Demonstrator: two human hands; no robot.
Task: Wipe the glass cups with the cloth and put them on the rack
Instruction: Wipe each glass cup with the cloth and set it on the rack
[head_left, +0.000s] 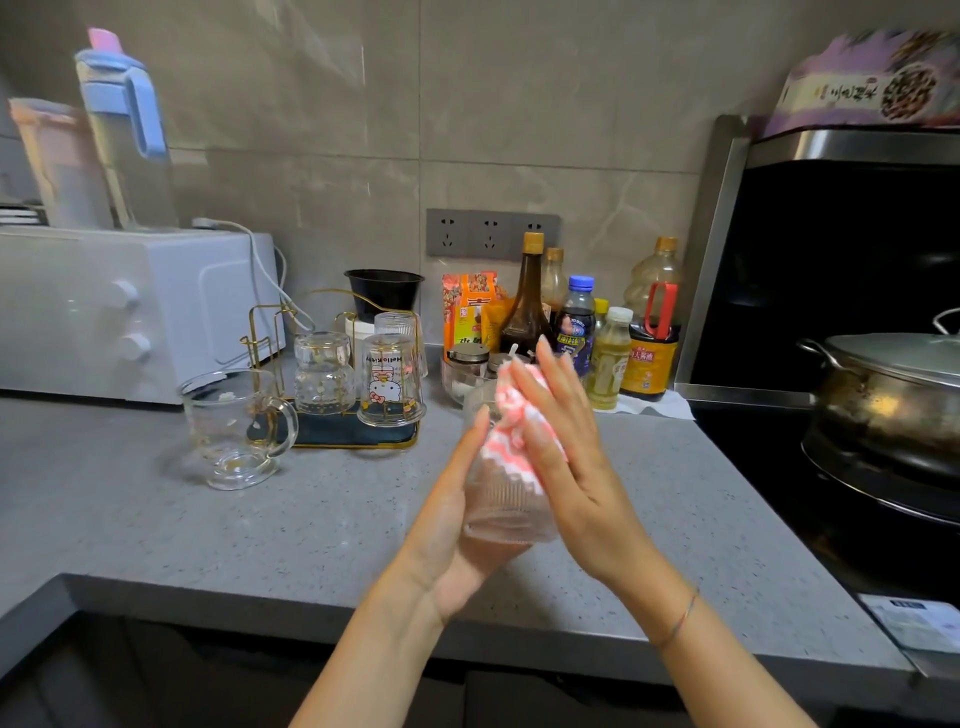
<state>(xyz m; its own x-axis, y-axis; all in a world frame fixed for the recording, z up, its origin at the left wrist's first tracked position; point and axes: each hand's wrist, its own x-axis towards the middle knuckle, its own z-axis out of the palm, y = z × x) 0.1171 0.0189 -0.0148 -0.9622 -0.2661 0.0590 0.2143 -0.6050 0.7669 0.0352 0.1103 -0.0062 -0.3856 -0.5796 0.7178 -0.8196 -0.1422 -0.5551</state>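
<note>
Left of the fingers, a glass mug (236, 428) stands by the rack (337, 435) on the counter (156, 519). The left hand (448, 535) wraps its fingers round a ribbed glass cup (506, 505). The right hand (566, 452), fingers straight and together, presses the cloth (511, 417) onto it.

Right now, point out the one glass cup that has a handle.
The clear mug standing upright on the counter, left of the rack. The three cups upturned on it and the ribbed cup in the left hand have none.
</note>
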